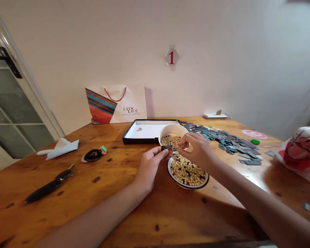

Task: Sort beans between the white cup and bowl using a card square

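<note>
The right hand [197, 150] partly hides the white tub [173, 128]; the door [18, 106] is cropped.

Dim light, glare on table [257, 178]

You can pass your left hand [150, 164] leftward over open tabletop [113, 172] as far as the black-handled tool [50, 186]. Ahead, the white tub [173, 128] and shallow box [153, 129] block you; room behind your right hand [198, 148], partly hidden, looks tight.
</note>
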{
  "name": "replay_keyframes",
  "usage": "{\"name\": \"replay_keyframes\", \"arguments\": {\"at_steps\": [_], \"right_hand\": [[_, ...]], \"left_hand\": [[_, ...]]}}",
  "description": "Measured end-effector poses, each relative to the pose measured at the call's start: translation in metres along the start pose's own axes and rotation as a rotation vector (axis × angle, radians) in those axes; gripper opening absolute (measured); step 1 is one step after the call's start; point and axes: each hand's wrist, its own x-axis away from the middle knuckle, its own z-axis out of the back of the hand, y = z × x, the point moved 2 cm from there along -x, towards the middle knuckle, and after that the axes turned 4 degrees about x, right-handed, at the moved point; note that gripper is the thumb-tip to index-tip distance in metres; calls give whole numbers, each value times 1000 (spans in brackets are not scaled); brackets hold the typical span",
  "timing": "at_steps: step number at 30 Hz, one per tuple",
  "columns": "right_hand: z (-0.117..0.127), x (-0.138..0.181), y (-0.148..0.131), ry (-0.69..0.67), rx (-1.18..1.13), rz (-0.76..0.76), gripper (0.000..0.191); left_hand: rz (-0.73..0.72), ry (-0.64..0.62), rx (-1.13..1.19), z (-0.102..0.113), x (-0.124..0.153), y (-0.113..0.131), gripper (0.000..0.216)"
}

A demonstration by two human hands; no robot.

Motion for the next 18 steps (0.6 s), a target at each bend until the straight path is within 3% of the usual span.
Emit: {"name": "replay_keyframes", "arguments": {"at_steps": [4,8,13,15,18], "right_hand": [[13,-5,8,-141,-276,-54,9],[14,-5,17,-272,-349,-85,16],[-5,-6,28,-174,-166,-58,13],[-16,-12,27,-269,-39,-27,15],[-29,-22,25,-545,109,3,20]], "left_hand": [[39,22,-8,1,-1,-1,13],[27,35,-37,4,-3,-3,15],[-8,43,-74,7,-6,-6,16],[-20,50,-80,7,-7,-6,14],[-40,67,-73,9,-7,-4,14]]}}
